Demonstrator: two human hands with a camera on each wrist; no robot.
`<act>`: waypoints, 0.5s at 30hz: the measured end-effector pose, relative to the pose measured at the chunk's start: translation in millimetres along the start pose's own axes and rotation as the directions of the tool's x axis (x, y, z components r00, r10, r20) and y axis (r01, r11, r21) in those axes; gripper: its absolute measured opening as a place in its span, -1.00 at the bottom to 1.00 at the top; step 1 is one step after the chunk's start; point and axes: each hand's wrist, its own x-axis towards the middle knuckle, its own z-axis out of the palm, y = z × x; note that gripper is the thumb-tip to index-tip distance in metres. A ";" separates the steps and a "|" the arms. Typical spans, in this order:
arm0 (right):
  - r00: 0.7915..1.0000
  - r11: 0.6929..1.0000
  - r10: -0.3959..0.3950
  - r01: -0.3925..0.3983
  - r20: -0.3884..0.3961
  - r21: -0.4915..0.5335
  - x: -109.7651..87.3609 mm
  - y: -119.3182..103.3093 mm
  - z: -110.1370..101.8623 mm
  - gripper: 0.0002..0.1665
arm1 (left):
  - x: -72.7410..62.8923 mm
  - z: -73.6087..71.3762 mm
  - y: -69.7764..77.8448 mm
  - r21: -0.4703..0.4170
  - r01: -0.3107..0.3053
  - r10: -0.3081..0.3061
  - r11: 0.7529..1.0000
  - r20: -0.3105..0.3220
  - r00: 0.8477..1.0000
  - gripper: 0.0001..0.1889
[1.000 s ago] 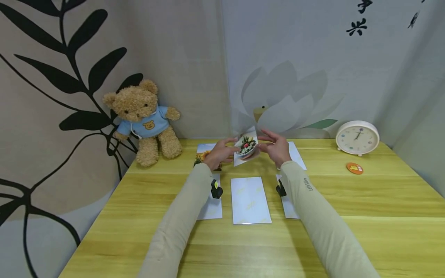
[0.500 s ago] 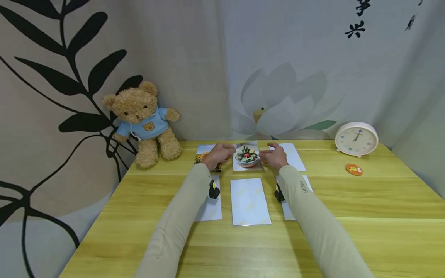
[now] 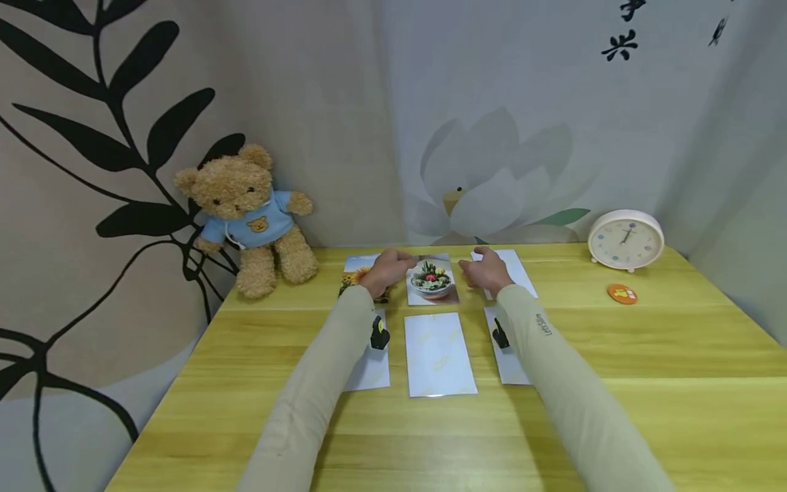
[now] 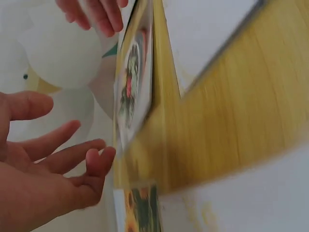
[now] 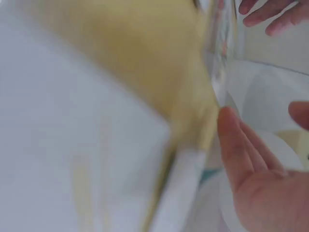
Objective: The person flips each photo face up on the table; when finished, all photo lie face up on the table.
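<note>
A picture card of a planted bowl point(image 3: 430, 279) lies face up on the table, in the middle of the back row. My left hand point(image 3: 387, 272) is just left of it, over the sunflower picture card point(image 3: 352, 277), fingers loosely bent and holding nothing. To its right, my right hand point(image 3: 487, 272) hovers near a white card point(image 3: 519, 270) with relaxed, extended fingers. In the left wrist view the fingers point(image 4: 63, 145) spread apart beside the bowl card point(image 4: 133, 87). In the right wrist view the right hand point(image 5: 260, 174) is likewise free of any card.
White cards form a front row: one in the middle point(image 3: 440, 355), others partly under the left sleeve point(image 3: 307, 389) and right sleeve point(image 3: 572, 389). A teddy bear point(image 3: 258, 222) sits at the back left. A clock point(image 3: 627, 239) and an orange disc point(image 3: 622, 294) are at the right.
Both hands held the bowl card tilted up a second ago. It was then laid flat in the back row, and the hands have since let go and moved apart from it.
</note>
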 end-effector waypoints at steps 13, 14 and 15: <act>0.993 0.773 -0.107 0.117 0.054 -0.624 -10.5 22.8 -72.2 -0.35 | 3.3 67.9 37.4 -0.378 -0.004 0.094 0.926 0.218 0.971 -0.38; 0.993 0.764 -0.109 0.118 0.054 -0.634 -11.2 26.7 -75.8 -0.35 | 3.8 73.5 39.3 -0.406 0.017 0.085 0.914 0.232 0.969 -0.37; 0.993 0.762 -0.105 0.112 0.049 -0.638 -12.0 30.6 -79.0 -0.35 | 4.4 78.9 41.5 -0.438 0.039 0.078 0.898 0.246 0.966 -0.35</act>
